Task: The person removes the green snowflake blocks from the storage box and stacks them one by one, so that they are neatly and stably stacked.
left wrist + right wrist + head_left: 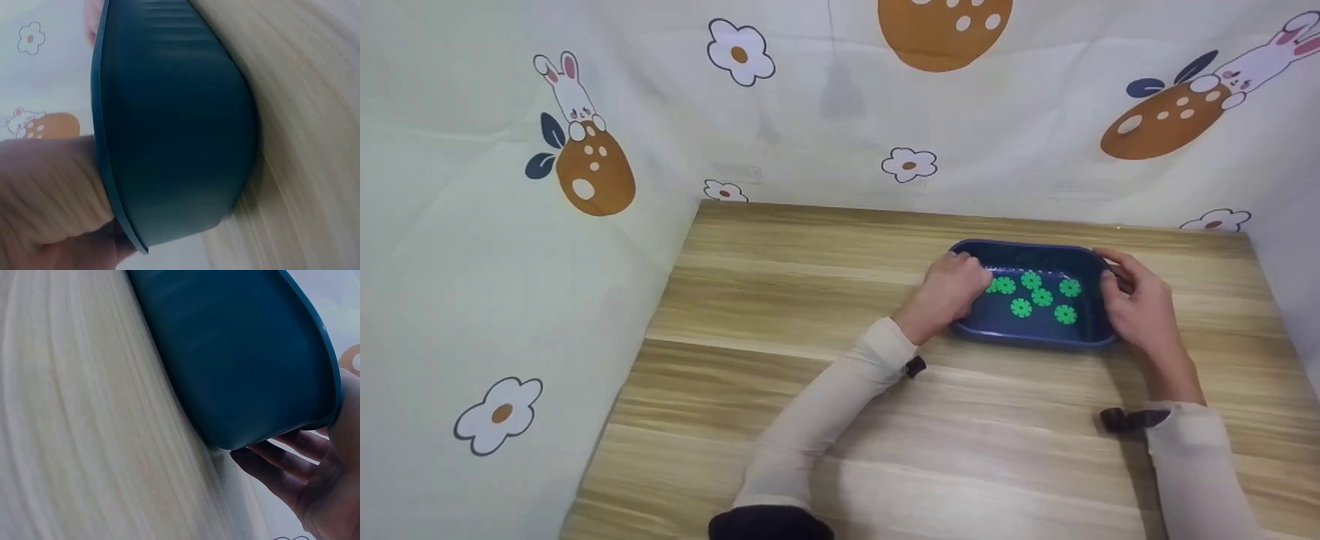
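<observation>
In the head view, a blue tray sits on the wood-grain worktop, right of the frame's centre, with several green notched discs inside. The left hand has its grip curled over the tray's left end; the right hand holds the right end, its grip closed around the upper-right corner.

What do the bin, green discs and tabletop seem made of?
Bin: likely molded plastic, smooth with a soft sheen; thin rim, ridged side.
Green discs: probably plastic, finish hard to tell; uniform bright color, repeated notched shape.
Tabletop: wood or wood-look laminate, can't say which; smooth, streaked grain, glare.
</observation>
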Action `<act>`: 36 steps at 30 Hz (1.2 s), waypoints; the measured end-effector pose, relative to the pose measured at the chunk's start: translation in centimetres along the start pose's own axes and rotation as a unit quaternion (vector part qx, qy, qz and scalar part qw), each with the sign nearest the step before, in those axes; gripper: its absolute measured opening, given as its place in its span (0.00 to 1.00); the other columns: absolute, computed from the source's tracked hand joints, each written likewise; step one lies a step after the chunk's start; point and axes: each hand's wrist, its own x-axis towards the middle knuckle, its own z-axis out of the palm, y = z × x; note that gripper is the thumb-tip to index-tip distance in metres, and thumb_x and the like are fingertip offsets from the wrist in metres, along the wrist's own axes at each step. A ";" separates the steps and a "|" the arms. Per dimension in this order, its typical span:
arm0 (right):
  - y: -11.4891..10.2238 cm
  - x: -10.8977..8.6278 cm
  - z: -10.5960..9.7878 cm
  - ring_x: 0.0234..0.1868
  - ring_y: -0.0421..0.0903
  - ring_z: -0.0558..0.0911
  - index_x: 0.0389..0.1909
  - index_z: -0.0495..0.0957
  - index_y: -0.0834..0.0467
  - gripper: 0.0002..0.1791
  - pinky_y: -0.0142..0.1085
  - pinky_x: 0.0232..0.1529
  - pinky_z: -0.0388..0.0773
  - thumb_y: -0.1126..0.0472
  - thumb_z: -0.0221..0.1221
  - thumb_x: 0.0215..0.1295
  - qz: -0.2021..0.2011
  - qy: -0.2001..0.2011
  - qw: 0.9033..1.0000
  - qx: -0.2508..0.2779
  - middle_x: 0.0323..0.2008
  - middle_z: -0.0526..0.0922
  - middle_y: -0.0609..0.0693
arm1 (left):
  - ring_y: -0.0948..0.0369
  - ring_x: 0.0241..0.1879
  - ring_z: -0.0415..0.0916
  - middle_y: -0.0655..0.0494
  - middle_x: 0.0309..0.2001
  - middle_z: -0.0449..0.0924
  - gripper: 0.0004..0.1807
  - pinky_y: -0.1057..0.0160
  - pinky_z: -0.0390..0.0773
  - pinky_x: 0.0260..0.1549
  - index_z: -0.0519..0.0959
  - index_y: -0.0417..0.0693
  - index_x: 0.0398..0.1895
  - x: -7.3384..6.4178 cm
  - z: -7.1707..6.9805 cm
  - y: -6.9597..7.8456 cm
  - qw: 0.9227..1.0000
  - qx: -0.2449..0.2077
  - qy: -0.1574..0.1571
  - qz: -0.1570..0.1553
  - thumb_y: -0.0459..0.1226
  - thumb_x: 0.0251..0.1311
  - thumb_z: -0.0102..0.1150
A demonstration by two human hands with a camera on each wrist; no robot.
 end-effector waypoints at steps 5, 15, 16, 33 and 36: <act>0.1 0.0 -0.1 0.55 0.26 0.83 0.72 0.80 0.54 0.22 0.11 0.51 0.74 0.59 0.53 0.82 0.002 -0.004 1.000 0.001 0.64 0.85 0.66 | 0.61 0.49 0.86 0.60 0.50 0.90 0.12 0.60 0.86 0.54 0.90 0.62 0.52 0.1 0.2 0.8 0.999 0.029 0.023 -0.025 0.37 0.73 0.64; 0.1 0.0 -0.1 0.62 0.48 0.86 0.73 0.78 0.53 0.23 0.11 0.52 0.74 0.58 0.51 0.83 0.011 -0.016 1.000 0.000 0.67 0.83 0.64 | 0.65 0.43 0.88 0.65 0.44 0.90 0.12 0.64 0.84 0.48 0.90 0.66 0.49 0.2 0.4 1.7 0.997 0.058 0.032 -0.047 0.38 0.75 0.63; 0.1 0.0 -0.1 0.62 0.47 0.86 0.73 0.78 0.53 0.23 0.11 0.52 0.74 0.58 0.52 0.83 0.010 -0.014 1.000 0.000 0.67 0.83 0.64 | 0.65 0.42 0.88 0.65 0.44 0.90 0.12 0.65 0.84 0.47 0.90 0.66 0.49 0.2 0.3 1.8 0.996 0.059 0.034 -0.049 0.38 0.75 0.62; 0.1 0.0 0.0 0.63 0.55 0.86 0.74 0.78 0.52 0.23 0.10 0.52 0.72 0.58 0.51 0.84 0.013 -0.011 1.000 -0.016 0.66 0.84 0.63 | 0.65 0.41 0.88 0.63 0.41 0.89 0.11 0.63 0.83 0.45 0.90 0.63 0.47 -0.1 0.3 1.8 0.994 0.094 0.052 -0.034 0.35 0.73 0.62; 0.0 0.0 0.0 0.63 0.58 0.86 0.74 0.78 0.52 0.23 0.10 0.52 0.72 0.58 0.51 0.84 0.010 -0.011 1.000 -0.016 0.66 0.84 0.64 | 0.63 0.42 0.88 0.62 0.42 0.89 0.11 0.62 0.83 0.47 0.90 0.62 0.49 0.1 0.2 1.9 0.995 0.079 0.041 -0.036 0.36 0.74 0.63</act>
